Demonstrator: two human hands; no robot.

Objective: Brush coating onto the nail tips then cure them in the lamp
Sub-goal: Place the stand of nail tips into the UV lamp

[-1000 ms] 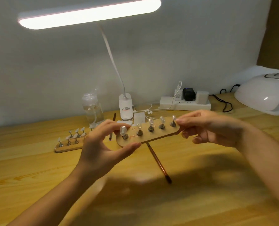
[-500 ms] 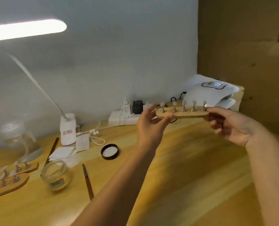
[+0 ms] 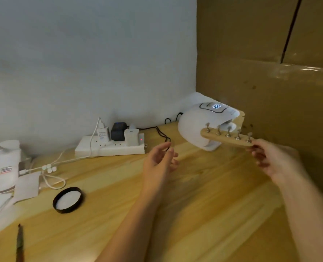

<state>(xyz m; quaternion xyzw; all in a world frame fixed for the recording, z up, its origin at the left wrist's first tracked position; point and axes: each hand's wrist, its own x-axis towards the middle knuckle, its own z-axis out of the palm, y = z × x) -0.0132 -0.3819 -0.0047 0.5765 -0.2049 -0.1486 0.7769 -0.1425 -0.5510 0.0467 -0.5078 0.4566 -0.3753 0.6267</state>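
A wooden strip carries several nail tips on small metal stands. My right hand grips its right end and holds it in the air, level, just in front of the white curing lamp in the far right corner. The lamp's display is lit. My left hand hovers over the table to the left of the strip with relaxed fingers, holding nothing. The brush lies on the table at the lower left edge, partly cut off.
A power strip with plugs and black and white cables sits against the back wall. A black jar lid lies on the wooden table. A white lamp base and paper pads stand at left. A cardboard wall closes the right side.
My left hand let go of the strip and dropped back. My right hand carried the strip rightward up to the lamp. The view swung right, so the jar and other holders left the frame.
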